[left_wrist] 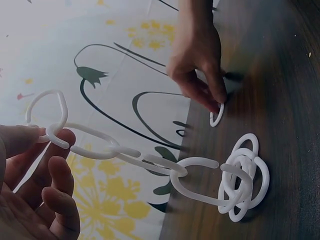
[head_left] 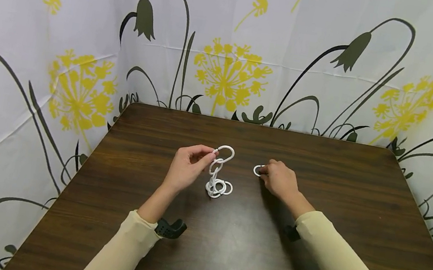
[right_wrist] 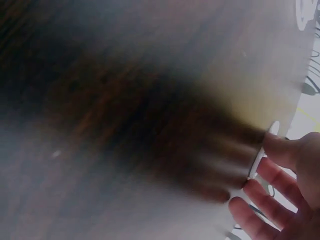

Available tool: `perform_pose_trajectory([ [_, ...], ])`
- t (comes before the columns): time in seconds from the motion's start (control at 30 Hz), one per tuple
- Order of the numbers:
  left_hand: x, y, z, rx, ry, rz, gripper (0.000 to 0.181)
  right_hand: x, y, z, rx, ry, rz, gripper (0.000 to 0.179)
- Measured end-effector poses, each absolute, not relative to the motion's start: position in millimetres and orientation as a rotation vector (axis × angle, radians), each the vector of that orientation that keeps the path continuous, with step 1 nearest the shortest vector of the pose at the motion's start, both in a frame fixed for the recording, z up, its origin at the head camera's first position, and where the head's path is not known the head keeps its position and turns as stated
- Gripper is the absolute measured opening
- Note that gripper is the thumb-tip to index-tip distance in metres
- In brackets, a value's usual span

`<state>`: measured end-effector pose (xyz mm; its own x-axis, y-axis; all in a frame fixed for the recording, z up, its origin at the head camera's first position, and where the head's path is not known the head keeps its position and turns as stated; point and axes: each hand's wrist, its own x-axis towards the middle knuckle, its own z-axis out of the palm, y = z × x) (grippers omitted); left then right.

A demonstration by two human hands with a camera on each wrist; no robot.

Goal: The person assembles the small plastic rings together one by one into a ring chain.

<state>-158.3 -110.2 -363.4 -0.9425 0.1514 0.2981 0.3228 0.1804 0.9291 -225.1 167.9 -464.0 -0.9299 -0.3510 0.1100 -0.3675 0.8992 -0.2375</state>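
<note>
My left hand (head_left: 191, 167) pinches a white plastic C-shaped link (head_left: 233, 154) between thumb and fingertips, above the table. From it hangs a chain (left_wrist: 197, 194) of several such links, its lower end heaped on the tabletop in a small pile (left_wrist: 262, 187). To the right of the chain, my right hand (head_left: 281, 179) pinches a loose white link (head_left: 254, 170) at the table surface. In the right wrist view, this link (right_wrist: 257, 161) shows edge-on between thumb and fingers. It stands apart from the chain.
The dark wood-grain table (head_left: 200, 252) extends around both hands. Behind it and along the sides hangs a white curtain (head_left: 225, 11) with yellow and grey-green flower prints. A black strap-on device (head_left: 171, 228) sits at the left wrist.
</note>
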Motion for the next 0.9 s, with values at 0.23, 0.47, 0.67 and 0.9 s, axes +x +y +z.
perform_pose_trajectory([
  [0.23, -156, -112, -361, -0.460, -2.329, -1.833, 0.015, -224, 167, -462, 0.519, -3.014, 0.407, 0.005],
  [0.47, -155, -112, -360, -0.449, -2.348, -1.819, 0.014, -227, 162, -448, 0.467, -3.012, 0.559, 0.007],
  [0.67, -154, -113, -360, -0.445, -2.363, -1.792, 0.013, -227, 151, -421, 0.414, -2.902, 0.852, 0.013],
  [0.9, -154, -114, -360, -0.464, -2.365, -1.767, 0.013, -221, 137, -382, 0.451, -2.672, 1.121, 0.014],
])
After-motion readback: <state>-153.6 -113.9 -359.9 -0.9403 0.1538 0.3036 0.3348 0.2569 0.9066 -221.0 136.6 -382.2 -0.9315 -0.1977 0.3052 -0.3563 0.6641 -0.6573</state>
